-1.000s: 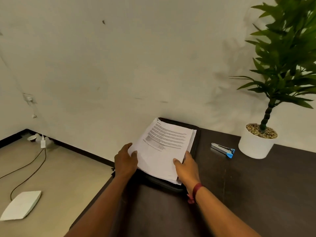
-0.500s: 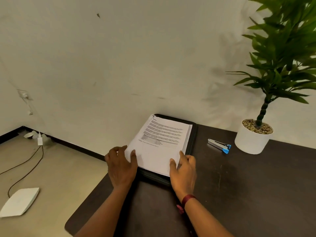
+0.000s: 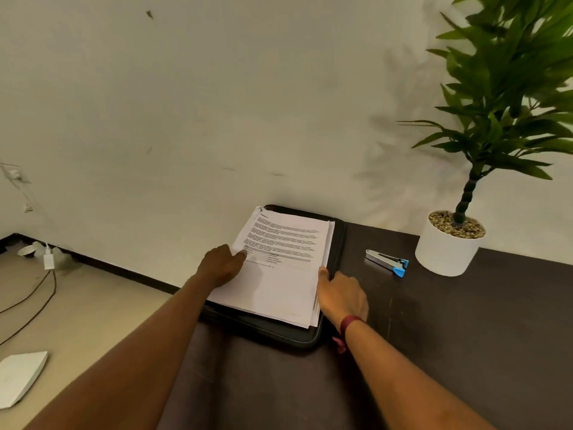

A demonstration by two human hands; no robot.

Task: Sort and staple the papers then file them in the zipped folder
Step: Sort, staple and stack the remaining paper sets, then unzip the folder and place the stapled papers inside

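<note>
Paper stack point(image 3: 279, 274) lies on the zipped folder point(image 3: 337, 243) at the tabletop's point(image 3: 465, 336) 10 o'clock corner; left hand point(image 3: 221, 266) and right hand point(image 3: 341, 297) touch its side edges, each grip's state I cannot tell. Stapler point(image 3: 387, 262) lies apart, 3 o'clock.

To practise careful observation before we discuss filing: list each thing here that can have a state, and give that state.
Zipped folder, closed, flat on the table.
Paper stack, lying flat on the zipped folder, right edges slightly fanned.
Stapler, closed, lying untouched on the table.
Left hand, touching the paper stack's left edge.
Right hand, thumb on the paper stack's right edge.
Potted plant, upright.
</note>
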